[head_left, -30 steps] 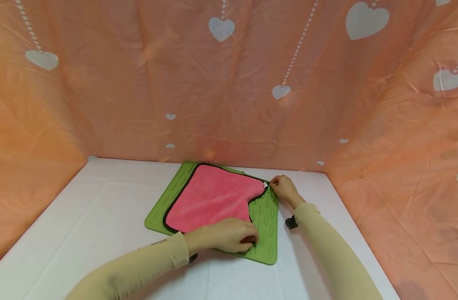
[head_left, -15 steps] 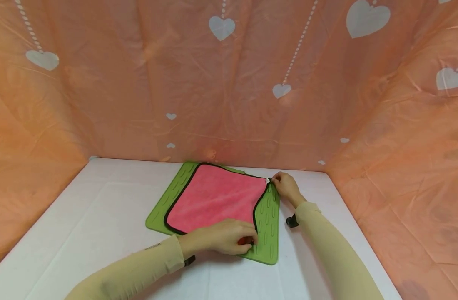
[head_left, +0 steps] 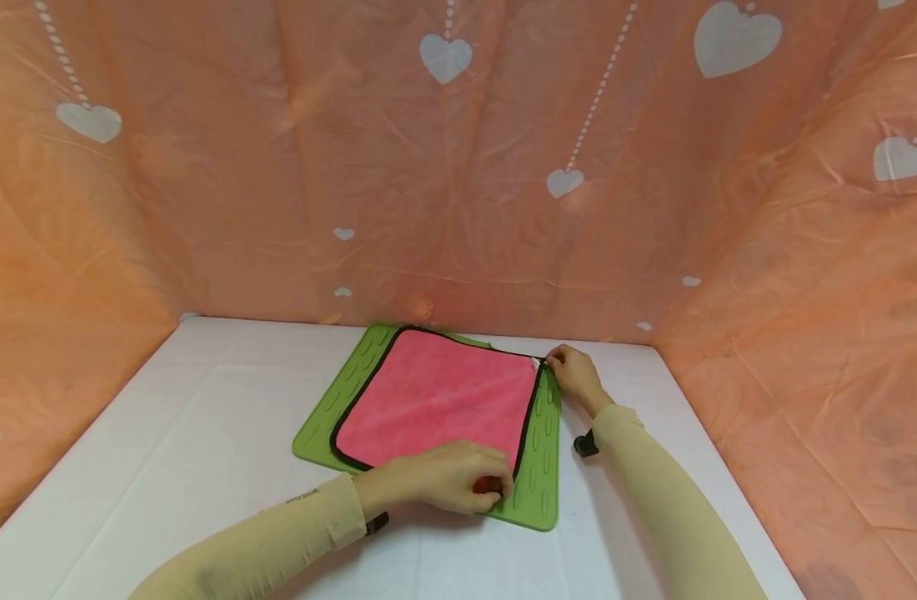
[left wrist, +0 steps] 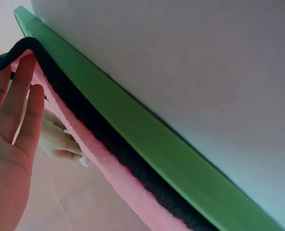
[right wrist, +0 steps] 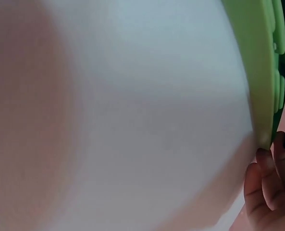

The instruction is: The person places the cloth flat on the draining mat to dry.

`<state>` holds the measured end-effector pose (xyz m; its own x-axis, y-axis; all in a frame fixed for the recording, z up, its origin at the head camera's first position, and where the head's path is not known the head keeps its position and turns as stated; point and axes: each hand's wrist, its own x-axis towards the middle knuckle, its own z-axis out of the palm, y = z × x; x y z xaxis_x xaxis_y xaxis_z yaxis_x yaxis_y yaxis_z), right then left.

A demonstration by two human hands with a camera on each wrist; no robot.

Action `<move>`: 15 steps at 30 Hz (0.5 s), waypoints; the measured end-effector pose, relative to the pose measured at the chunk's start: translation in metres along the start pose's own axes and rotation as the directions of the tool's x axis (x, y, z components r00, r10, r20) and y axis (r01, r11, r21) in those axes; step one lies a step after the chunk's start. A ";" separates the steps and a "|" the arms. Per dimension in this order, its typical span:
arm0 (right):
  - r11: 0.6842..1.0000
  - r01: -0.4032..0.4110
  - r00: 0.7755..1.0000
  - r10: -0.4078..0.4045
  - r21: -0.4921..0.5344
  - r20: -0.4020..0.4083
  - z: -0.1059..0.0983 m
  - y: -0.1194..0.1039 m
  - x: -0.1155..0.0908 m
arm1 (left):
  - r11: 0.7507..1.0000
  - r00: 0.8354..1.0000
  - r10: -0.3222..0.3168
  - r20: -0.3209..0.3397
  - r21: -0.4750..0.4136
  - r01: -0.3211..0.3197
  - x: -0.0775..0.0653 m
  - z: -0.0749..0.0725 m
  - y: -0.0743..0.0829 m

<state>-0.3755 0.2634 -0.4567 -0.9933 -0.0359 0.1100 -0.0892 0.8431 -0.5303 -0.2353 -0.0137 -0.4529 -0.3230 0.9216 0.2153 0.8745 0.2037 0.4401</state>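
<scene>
A pink cloth (head_left: 443, 396) with a black border lies spread over a green mat (head_left: 316, 433) that has raised oval ridges. My left hand (head_left: 458, 477) pinches the cloth's near right corner; in the left wrist view the black edging (left wrist: 84, 113) bends up to the fingers (left wrist: 24, 96). At the far right corner, beside a small white tag (head_left: 537, 364), my right hand (head_left: 574, 375) pinches the black border. In the right wrist view its fingertips (right wrist: 265, 161) sit right at the mat's edge. The left forearm and hand hide part of the cloth's near edge.
The mat rests on a white-covered table (head_left: 203, 433), near its back edge. Orange sheeting (head_left: 398, 183) with pale hearts hangs behind and on both sides. A dark strap piece (head_left: 586, 443) shows at the right wrist, another (head_left: 378, 523) at the left.
The cloth's right edge, earlier curved inward between the hands, is now pulled straight. My right hand has moved slightly outward and away with its corner; the left has shifted slightly toward me.
</scene>
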 end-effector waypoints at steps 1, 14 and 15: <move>1.000 0.008 1.000 -0.008 -0.004 -0.001 0.000 0.001 0.000 | 1.000 1.000 0.007 0.002 0.004 -0.007 0.000 0.000 0.000; 0.983 0.167 0.985 -0.162 0.077 -0.066 0.002 0.007 -0.011 | 0.994 0.996 -0.030 0.082 0.105 0.021 0.003 0.002 0.002; 0.979 0.182 0.981 -0.175 0.088 -0.084 0.002 0.006 -0.015 | 0.995 0.996 -0.031 0.081 0.102 0.023 0.002 0.002 0.002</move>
<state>-0.3616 0.2677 -0.4628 -0.9526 -0.1380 0.2713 -0.2750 0.7719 -0.5732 -0.2334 -0.0105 -0.4528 -0.3201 0.9384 0.1302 0.8992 0.2576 0.3536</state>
